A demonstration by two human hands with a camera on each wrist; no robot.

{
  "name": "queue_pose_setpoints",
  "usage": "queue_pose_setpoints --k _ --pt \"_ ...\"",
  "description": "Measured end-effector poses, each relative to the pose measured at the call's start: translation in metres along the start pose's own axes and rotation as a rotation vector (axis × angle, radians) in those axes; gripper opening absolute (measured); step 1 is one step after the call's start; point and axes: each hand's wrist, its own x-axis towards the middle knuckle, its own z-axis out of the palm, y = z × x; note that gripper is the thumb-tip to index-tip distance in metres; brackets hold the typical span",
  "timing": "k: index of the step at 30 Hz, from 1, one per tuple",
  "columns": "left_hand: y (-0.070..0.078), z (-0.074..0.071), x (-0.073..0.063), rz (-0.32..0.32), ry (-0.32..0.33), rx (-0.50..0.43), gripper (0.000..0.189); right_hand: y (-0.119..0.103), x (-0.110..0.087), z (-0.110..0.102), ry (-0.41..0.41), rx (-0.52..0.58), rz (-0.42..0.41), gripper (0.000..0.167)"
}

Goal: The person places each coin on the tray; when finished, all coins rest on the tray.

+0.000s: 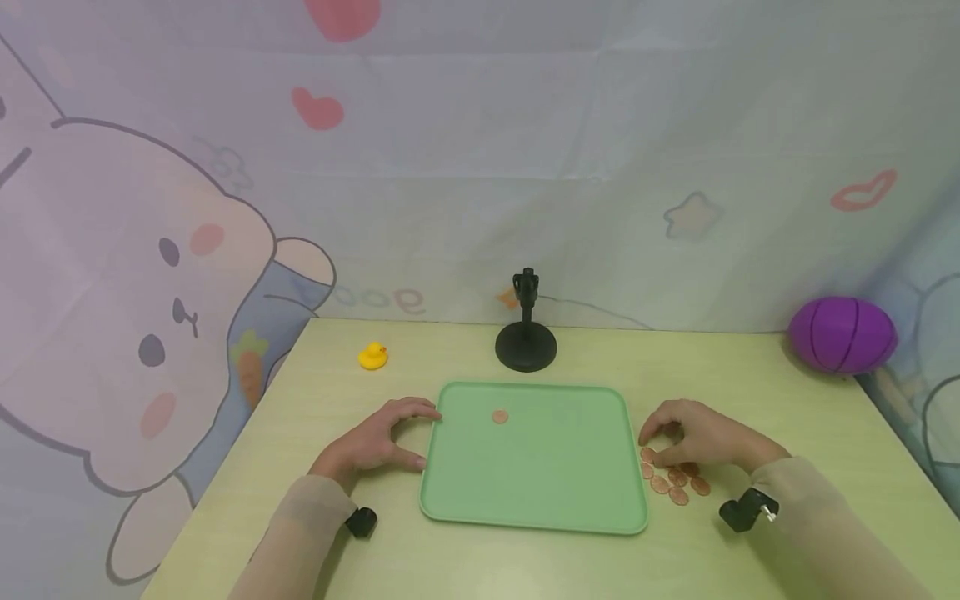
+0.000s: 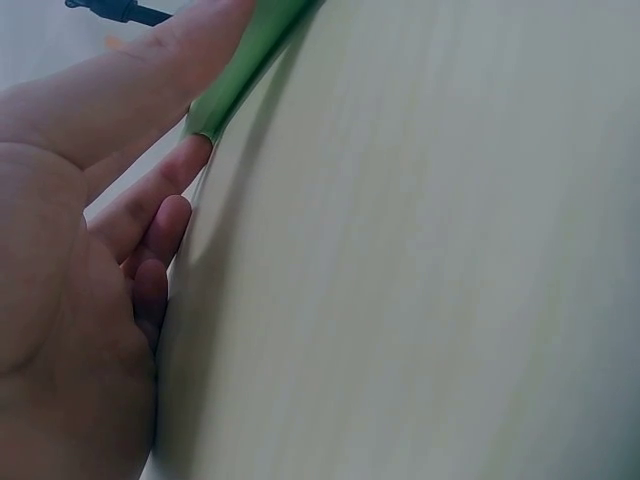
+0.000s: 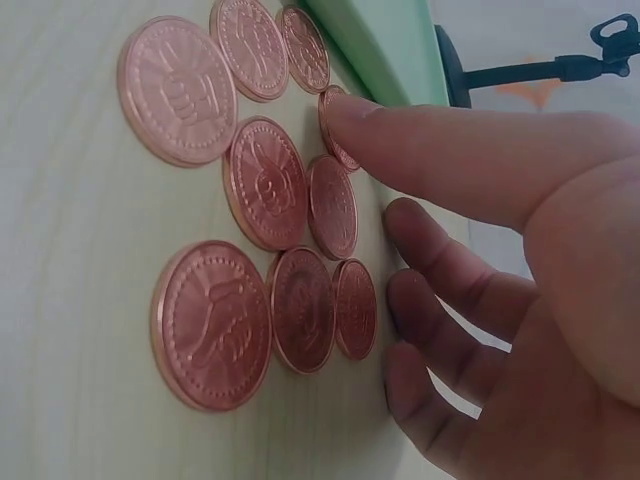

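Nearest the camera, a beige sleeve (image 1: 288, 542) is seen at near left and another beige sleeve (image 1: 832, 517) at near right, a small black camera (image 1: 362, 522) being worn at each wrist. At far left, a small yellow toy duck (image 1: 372, 357) is set on the pale yellow-green table (image 1: 570, 571). Nearer, the left hand (image 1: 371, 442) is placed with thumb and forefinger spread wide, touched to the left rim of a pale green, rounded rectangular tray (image 1: 534, 475). One round copper-coloured coin (image 1: 500, 416) is laid flat in the tray's far left part. Beyond the tray, a black stand with a round base (image 1: 527, 346) is stood upright. Just right of the tray, nine more round copper-coloured coins (image 3: 265, 183), marked with raised designs, are clustered on the table. One of these is touched by the thumb of the right hand (image 1: 701, 433), whose fingers are bent, a narrow space being left; whether the coin is pinched cannot be told. At far right, a purple ball with dark seams (image 1: 843, 335) is seen.
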Motion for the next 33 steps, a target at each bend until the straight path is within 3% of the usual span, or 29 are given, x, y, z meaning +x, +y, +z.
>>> queue_pose_setpoints --k 7,15,25,33 --pt "-0.0008 0.0008 0.0005 -0.005 0.003 -0.007 0.068 -0.0018 0.0016 0.0016 -0.005 -0.034 -0.010 0.024" --pt "-0.0008 0.0004 0.0010 0.001 0.000 0.002 0.068 -0.0053 0.0029 0.0027 -0.006 0.004 0.001 0.022" --pt "-0.0005 -0.0003 0.0004 0.000 0.001 0.006 0.068 -0.0030 0.0038 0.0014 0.009 -0.057 -0.025 0.022" --pt "-0.0005 -0.0004 0.0009 0.015 -0.006 0.030 0.068 -0.0053 0.0028 0.0024 -0.042 -0.010 0.005 0.015"
